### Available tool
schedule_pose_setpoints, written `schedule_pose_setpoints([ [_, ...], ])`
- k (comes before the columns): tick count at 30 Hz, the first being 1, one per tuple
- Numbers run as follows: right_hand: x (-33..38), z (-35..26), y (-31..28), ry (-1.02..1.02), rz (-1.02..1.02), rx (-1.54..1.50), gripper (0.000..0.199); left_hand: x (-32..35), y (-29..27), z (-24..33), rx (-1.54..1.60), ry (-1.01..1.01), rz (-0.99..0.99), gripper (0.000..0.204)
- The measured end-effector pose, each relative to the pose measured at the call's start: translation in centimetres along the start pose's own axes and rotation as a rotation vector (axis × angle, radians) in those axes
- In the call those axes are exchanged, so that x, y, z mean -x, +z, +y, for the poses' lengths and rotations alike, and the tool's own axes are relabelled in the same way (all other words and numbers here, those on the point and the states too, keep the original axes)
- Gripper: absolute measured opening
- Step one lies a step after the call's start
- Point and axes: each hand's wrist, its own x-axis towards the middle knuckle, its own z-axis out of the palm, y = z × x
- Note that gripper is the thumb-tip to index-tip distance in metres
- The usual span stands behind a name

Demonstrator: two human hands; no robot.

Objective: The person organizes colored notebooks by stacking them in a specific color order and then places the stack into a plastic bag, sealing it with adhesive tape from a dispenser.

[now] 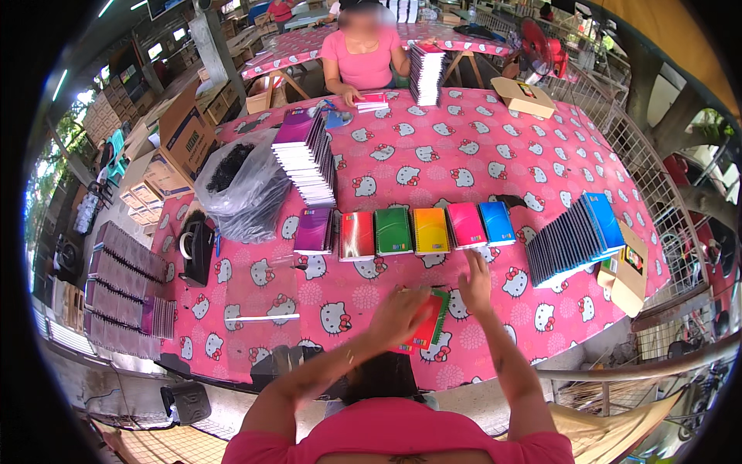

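My left hand (400,315) is slightly blurred and grips a few small spiral notebooks near the table's front edge. A red notebook (423,334) lies on top and a green notebook (443,308) sticks out at its right; the hand covers much of them. My right hand (474,281) has its fingers stretched out just below the pink notebook (465,224). That one belongs to a row with a purple notebook (313,230), a red-and-silver notebook (356,234), another green notebook (393,230), a yellow notebook (430,230) and a blue notebook (496,222).
Tall notebook stacks stand at the back left (305,158), right (576,240) and left edge (127,294). Beside them are a plastic bag of black coils (243,185), a tape dispenser (199,249) and open cardboard boxes (627,271). Across the table, a person in pink (363,58) handles notebooks.
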Motion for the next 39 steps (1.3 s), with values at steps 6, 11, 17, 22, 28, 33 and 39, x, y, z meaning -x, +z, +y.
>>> schedule_pose_setpoints([
  [6,-6.1,4.1,1.8,-0.048,-0.19,0.289,0.04,-12.3,4.6,-10.0,-0.308,0.179,0.11,0.027],
  [11,-1.0,1.5,-5.2,0.426,-0.021,-0.437,0.024,-11.1,-2.0,-6.3,0.042,-0.138,0.542,0.02],
  [17,8.1,-0.6,-1.4,0.232,-0.371,-0.846,0.027,4.0,-3.1,-2.4,-0.119,0.294,0.083,0.038],
  [22,9.6,1.9,-0.1,0.492,-0.132,-0.848,0.032,4.9,-0.8,-4.6,-0.26,0.285,-0.097,0.038],
  [28,8.8,-6.1,-2.0,1.075,-0.232,-0.843,0.06,1.2,-14.2,-24.5,-0.452,-1.142,0.218,0.057],
  [33,12.3,-5.5,-0.1,0.756,-0.255,-0.827,0.085,-2.9,-11.7,-18.7,-0.408,-0.764,0.477,0.034],
  [39,10.8,-7.3,-2.1,1.211,-0.265,-1.015,0.088,-5.4,-10.1,-2.8,0.448,0.014,-0.237,0.022],
])
